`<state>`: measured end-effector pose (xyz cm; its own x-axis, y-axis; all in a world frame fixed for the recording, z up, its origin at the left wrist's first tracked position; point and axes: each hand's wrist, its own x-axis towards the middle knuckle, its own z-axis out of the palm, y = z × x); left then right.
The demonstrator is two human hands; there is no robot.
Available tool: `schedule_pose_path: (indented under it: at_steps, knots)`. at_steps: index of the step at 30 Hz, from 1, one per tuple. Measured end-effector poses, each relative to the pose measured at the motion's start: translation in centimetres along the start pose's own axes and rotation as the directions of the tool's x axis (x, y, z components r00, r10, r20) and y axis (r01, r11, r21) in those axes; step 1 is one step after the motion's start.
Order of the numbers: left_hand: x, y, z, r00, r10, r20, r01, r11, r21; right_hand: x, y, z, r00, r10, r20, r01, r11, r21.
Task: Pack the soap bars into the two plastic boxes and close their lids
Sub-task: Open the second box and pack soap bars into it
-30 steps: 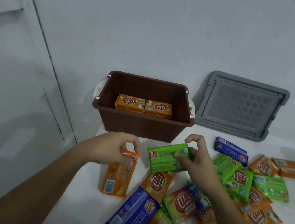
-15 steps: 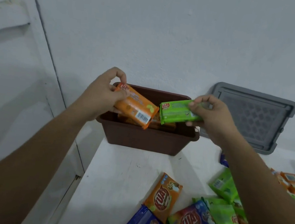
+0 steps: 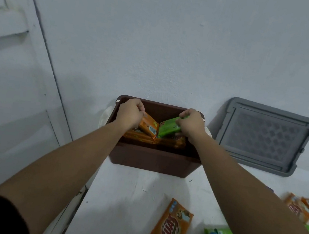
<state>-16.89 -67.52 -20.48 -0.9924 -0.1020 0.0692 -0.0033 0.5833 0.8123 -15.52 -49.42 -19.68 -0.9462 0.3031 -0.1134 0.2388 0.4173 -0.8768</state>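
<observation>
A brown plastic box (image 3: 151, 161) stands against the wall with orange soap bars (image 3: 170, 142) lying inside it. My left hand (image 3: 130, 113) is inside the box, shut on an orange soap bar (image 3: 149, 127) that tilts down, barcode showing. My right hand (image 3: 191, 124) is beside it, shut on a green soap bar (image 3: 168, 128) tilted toward the orange one. The two held bars nearly meet above the ones in the box. A grey lid (image 3: 266, 136) leans on the wall to the right.
Loose soap bars lie on the white table (image 3: 128, 196) at the lower right: an orange one (image 3: 172, 226), green, blue and red ones, and more orange ones (image 3: 303, 209) at the right edge. A door is at the left beyond the table's edge.
Both hands lifted a bar each from the table, carried them over the box and have lowered them into it. The camera has tilted toward the box.
</observation>
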Motion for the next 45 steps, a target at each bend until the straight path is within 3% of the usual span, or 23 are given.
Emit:
schedule_pose_path:
  at_steps: [5,10,15,31,35,37,40,42,45]
  knots:
    - [0.4,-0.9,0.2,0.998,-0.042,0.056,0.041,0.999,0.011,0.1,0.9,0.5,0.999,0.047,0.010,-0.046,0.998,-0.029]
    - [0.0,-1.4,0.2,0.969,-0.062,0.240,0.010,0.977,0.211,-0.1,1.2,0.5,0.997,0.040,0.064,-0.019,0.957,-0.291]
    - [-0.1,-1.3,0.7,0.966,-0.022,0.259,-0.085,0.915,0.395,-0.1,1.3,1.1,0.995,0.043,0.094,0.002,0.902,-0.432]
    - [0.4,-1.0,0.7,0.956,0.038,0.292,-0.203,0.802,0.561,-1.8,0.2,0.2,0.984,-0.065,0.163,0.150,0.796,-0.586]
    - [-1.7,0.7,-0.2,0.937,0.321,0.136,-0.348,0.839,0.419,-4.2,-0.5,-1.8,0.966,-0.227,0.121,0.255,0.791,-0.556]
    - [-4.3,1.8,-0.7,0.872,0.486,0.055,-0.482,0.834,0.268,-5.5,0.1,-2.8,0.948,-0.309,0.073,0.300,0.795,-0.527]
    - [-8.7,2.4,-0.9,0.757,0.653,0.037,-0.651,0.746,0.140,-8.0,1.3,-4.3,0.919,-0.394,-0.005,0.343,0.806,-0.483]
    - [-11.9,1.8,-0.8,0.731,0.677,0.089,-0.682,0.727,0.074,-10.5,2.2,-5.2,0.895,-0.442,-0.058,0.369,0.809,-0.457]
    - [-16.1,-0.1,-0.1,0.794,0.525,0.307,-0.556,0.831,0.017,-14.5,3.8,-6.1,0.888,-0.449,-0.099,0.370,0.826,-0.426]
